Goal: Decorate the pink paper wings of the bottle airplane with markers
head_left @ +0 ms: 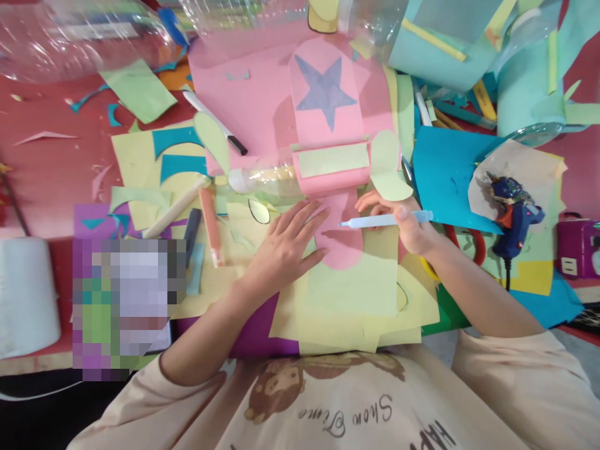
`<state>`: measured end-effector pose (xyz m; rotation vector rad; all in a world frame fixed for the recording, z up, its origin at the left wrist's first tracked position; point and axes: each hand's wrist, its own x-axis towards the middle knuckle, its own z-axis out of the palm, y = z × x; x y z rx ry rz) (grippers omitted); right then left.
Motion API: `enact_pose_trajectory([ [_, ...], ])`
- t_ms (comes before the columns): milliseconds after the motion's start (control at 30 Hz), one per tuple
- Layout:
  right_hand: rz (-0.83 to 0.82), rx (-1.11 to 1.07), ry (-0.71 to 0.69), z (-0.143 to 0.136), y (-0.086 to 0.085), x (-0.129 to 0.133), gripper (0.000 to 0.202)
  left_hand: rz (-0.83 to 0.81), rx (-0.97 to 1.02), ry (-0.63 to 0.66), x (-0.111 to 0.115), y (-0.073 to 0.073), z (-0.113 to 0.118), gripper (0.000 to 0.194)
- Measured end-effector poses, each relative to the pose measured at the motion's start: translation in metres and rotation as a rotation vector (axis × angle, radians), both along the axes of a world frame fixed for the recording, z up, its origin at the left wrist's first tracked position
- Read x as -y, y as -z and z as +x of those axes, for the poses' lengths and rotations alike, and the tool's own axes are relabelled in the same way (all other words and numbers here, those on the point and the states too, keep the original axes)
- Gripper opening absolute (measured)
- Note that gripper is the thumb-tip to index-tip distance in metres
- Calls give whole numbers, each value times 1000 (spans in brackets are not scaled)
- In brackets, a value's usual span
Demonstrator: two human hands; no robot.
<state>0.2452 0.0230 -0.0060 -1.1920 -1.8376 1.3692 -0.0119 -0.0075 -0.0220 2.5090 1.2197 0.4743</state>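
Observation:
My left hand [295, 240] lies with fingers stretched out at the left edge of a pink paper strip [344, 250]. Between the thumb and fingers of my right hand [405, 219] is a light blue marker [375, 220], its tip pointing left over the strip. Just beyond my hands a clear plastic bottle [269, 178] lies on its side, with pink paper and a pale green band [334, 161] around it. A blue star [325, 90] is on the pink paper above the bottle. Pale green oval pieces [389, 165] sit beside the bottle.
A blue glue gun [513, 219] lies at right on scrap paper, near red-handled scissors [478, 247]. A craft knife [215, 122], markers [210, 225] and paper scraps cover the left. Clear bottles [84, 40] and a turquoise-wrapped bottle [529, 87] stand or lie at the back.

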Motion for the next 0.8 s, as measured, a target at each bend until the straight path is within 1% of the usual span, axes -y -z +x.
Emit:
enact_pose_trajectory([
  [100, 67, -32, -19, 0, 1, 0, 69, 7, -5, 10, -1, -2, 0, 57],
  [233, 42, -47, -56, -1, 0, 1, 68, 28, -15, 23, -1, -5, 1, 56],
  [333, 21, -30, -18, -2, -2, 3, 66, 23, -13, 28, -1, -5, 1, 58],
  [567, 66, 2, 61, -3, -2, 2, 64, -3, -9, 4, 1, -4, 0, 57],
  [700, 99, 16, 104, -4, -3, 1, 68, 21, -40, 26, 1, -3, -1, 45],
  [800, 95, 22, 119, -4, -5, 1, 69, 10, -53, 56, 3, -3, 0, 36],
])
